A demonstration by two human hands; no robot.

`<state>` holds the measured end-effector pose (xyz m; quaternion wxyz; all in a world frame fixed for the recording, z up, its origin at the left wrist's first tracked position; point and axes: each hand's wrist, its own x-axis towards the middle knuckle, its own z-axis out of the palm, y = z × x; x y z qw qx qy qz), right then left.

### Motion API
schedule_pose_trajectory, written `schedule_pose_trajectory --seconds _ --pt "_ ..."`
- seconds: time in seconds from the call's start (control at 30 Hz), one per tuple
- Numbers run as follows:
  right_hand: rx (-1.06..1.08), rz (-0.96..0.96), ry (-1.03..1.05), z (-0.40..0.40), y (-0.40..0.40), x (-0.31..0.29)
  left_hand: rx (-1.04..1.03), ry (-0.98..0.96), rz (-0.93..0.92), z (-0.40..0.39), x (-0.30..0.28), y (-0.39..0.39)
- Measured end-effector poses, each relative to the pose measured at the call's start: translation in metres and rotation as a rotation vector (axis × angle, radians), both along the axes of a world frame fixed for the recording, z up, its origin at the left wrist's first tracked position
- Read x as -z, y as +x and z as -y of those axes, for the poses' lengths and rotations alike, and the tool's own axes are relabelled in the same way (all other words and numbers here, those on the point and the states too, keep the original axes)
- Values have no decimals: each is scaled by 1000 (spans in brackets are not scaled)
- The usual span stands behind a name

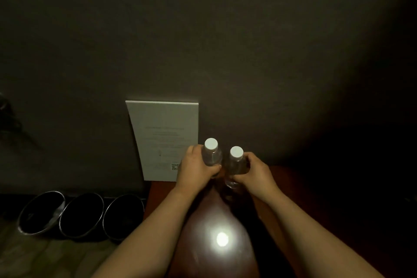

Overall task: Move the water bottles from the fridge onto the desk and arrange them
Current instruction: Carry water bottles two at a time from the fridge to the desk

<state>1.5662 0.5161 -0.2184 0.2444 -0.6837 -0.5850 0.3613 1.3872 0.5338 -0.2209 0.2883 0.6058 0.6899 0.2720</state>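
Note:
Two clear water bottles with white caps stand upright side by side near the back of the reddish-brown desk (pixel 162 189). My left hand (pixel 196 167) grips the left bottle (pixel 211 153) around its body. My right hand (pixel 252 171) grips the right bottle (pixel 236 160) the same way. The two bottles nearly touch each other. Their lower parts are hidden behind my fingers, and I cannot tell whether they rest on the desk. The fridge is not in view.
A white printed card (pixel 162 137) leans against the dark wall just left of the bottles. Three dark round bins (pixel 83 214) with metal rims sit on the floor to the left of the desk. A bright lamp reflection (pixel 222 239) glares on the desk.

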Motion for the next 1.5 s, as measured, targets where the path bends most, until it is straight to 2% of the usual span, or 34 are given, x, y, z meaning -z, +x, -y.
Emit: schedule_pose_trajectory --seconds 0.17,0.4,0.9,1.03,1.23,1.5 --pt "-3 -51 -28 -31 2 47 -30 -12 -25 -20 40 5" --pt "9 -80 -21 -53 4 83 -8 -24 -22 -28 71 8" --pt "-18 -45 -15 -54 4 90 -46 -3 -5 -26 76 13" --pt "-5 -24 15 -50 4 71 -31 26 -51 -26 60 14" --pt "-66 151 66 -37 6 13 58 11 -148 -17 12 9" --pt "-339 416 116 -4 -32 -91 195 52 -468 27 -93 -42"
